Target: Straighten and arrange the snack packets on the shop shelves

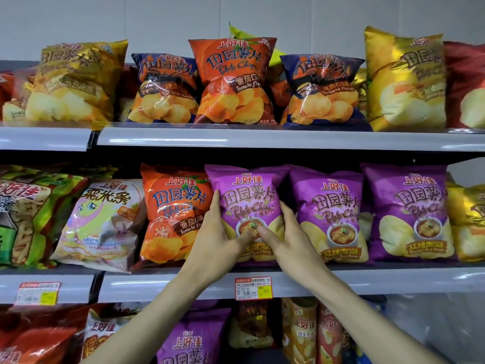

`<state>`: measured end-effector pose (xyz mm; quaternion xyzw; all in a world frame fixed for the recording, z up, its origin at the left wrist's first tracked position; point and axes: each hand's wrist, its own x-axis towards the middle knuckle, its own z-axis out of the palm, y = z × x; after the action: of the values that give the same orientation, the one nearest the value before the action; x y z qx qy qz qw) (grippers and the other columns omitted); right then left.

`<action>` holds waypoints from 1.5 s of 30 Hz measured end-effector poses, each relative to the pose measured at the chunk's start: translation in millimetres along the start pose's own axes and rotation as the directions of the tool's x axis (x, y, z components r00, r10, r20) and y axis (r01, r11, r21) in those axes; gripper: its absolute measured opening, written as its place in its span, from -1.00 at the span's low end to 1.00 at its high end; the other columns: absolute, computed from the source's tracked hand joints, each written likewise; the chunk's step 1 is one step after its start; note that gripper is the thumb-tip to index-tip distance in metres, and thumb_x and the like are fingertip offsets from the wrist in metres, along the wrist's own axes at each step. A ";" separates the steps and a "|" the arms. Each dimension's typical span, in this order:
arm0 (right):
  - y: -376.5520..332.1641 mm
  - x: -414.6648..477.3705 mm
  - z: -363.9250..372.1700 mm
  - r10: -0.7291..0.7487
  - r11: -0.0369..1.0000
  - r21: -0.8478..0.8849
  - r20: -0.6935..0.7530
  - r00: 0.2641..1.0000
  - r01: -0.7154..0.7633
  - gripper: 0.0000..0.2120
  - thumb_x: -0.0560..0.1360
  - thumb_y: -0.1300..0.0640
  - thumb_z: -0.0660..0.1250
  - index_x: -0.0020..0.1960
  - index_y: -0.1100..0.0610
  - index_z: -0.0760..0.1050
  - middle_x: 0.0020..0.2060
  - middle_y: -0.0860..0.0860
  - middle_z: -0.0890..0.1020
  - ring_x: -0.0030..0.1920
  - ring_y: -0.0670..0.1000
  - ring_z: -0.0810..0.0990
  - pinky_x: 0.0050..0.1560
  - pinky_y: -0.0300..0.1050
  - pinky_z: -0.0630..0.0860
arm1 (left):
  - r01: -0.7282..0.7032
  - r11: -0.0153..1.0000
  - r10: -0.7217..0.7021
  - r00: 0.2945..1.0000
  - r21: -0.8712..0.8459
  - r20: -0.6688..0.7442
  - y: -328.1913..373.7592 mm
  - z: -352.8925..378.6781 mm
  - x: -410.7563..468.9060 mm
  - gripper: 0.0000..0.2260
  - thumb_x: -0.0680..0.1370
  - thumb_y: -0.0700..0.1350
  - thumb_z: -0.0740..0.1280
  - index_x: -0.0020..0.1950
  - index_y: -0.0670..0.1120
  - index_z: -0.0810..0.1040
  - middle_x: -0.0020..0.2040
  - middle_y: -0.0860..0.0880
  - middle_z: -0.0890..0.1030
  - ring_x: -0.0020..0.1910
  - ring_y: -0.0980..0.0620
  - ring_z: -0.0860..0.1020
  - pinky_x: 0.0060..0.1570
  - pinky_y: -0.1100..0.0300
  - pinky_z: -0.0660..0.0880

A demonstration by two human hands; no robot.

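We hold shiny purple foil crisp packet (pixel 246 206) upright, directly above red-and-yellow paper price label (pixel 253 288). Our left hand (pixel 220 232) and right hand (pixel 286 237) clasp its sides, thumbs pressing front. Above-right of label, neighbouring purple packets (pixel 328 214) look squared; pale slumped packet (pixel 105 222) above-left not yet straightened, we judge.

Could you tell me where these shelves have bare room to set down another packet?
Bottom shelf, right of the canisters: a pale stretch looks bare. A smaller gap shows above the gold packet at the right end of the middle shelf. Elsewhere that shelf is packed edge to edge, including round the purple packet held by the left hand and right hand.
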<state>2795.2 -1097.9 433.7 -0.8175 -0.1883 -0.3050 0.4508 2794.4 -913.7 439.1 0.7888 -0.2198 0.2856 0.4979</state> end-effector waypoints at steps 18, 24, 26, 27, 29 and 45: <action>9.6 -6.1 1.0 0.093 0.993 -0.085 0.071 0.993 -0.087 -0.24 0.66 0.01 0.35 0.68 -0.16 -0.03 0.53 -0.17 0.38 0.50 -0.11 0.37 0.46 -0.14 0.32 | -0.029 0.976 0.007 0.995 0.215 0.100 -18.2 -8.4 -5.6 0.02 0.59 -0.10 0.50 0.71 0.21 -0.24 0.24 0.00 0.53 0.16 0.03 0.56 0.16 0.17 0.48; -8.3 -17.3 -10.0 0.085 0.956 -0.289 0.131 0.988 -0.044 -0.29 0.67 -0.13 0.28 0.69 -0.10 -0.02 0.57 -0.15 0.32 0.56 -0.07 0.29 0.56 -0.01 0.28 | -0.031 0.946 0.000 0.996 0.324 0.093 -9.7 -9.9 -9.2 -0.01 0.60 -0.08 0.48 0.71 0.17 -0.25 0.41 -0.08 0.45 0.18 0.02 0.52 0.10 0.22 0.40; -17.2 -22.6 -15.8 0.064 0.931 -0.365 0.132 0.989 -0.012 -0.30 0.68 -0.16 0.25 0.69 -0.03 0.03 0.60 -0.13 0.26 0.58 -0.08 0.25 0.57 -0.09 0.23 | -0.035 0.926 0.003 0.996 0.377 0.086 -4.4 -12.6 -12.7 -0.03 0.60 -0.09 0.47 0.73 0.11 -0.20 0.49 -0.06 0.41 0.26 -0.04 0.53 0.17 0.15 0.46; -22.1 -24.9 -19.6 0.052 0.913 -0.407 0.127 0.991 0.004 -0.31 0.68 -0.18 0.23 0.69 0.00 0.05 0.62 -0.12 0.24 0.58 -0.07 0.23 0.55 -0.12 0.19 | -0.040 0.911 0.006 0.997 0.411 0.083 -1.6 -14.4 -14.5 -0.06 0.60 -0.08 0.46 0.74 0.08 -0.17 0.53 -0.06 0.38 0.32 -0.06 0.53 0.22 0.13 0.47; -32.8 -29.8 -28.8 0.013 0.877 -0.479 0.114 0.993 0.044 -0.35 0.69 -0.20 0.19 0.67 0.03 0.13 0.62 -0.11 0.24 0.58 -0.06 0.22 0.51 -0.20 0.15 | -0.039 0.884 -0.001 0.996 0.466 0.084 2.5 -19.9 -17.5 -0.12 0.60 -0.03 0.44 0.75 0.03 -0.07 0.54 -0.05 0.37 0.38 -0.11 0.50 0.29 0.07 0.46; -90.1 -36.8 14.2 -0.338 0.806 -0.422 0.247 0.908 0.415 -0.57 0.62 -0.24 0.21 0.36 -0.04 0.52 0.18 -0.14 0.59 0.25 -0.03 0.51 0.22 -0.06 0.37 | 0.174 0.586 -0.201 0.977 0.791 -0.066 42.7 -110.8 -76.2 -0.41 0.46 0.34 0.19 0.42 0.15 0.56 0.27 0.08 0.68 0.22 -0.02 0.64 0.14 -0.01 0.60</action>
<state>2720.0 -1039.9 459.4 -0.8691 -0.3039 -0.3579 0.1555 2685.4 -825.5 454.0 0.9502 0.0063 0.2871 0.1211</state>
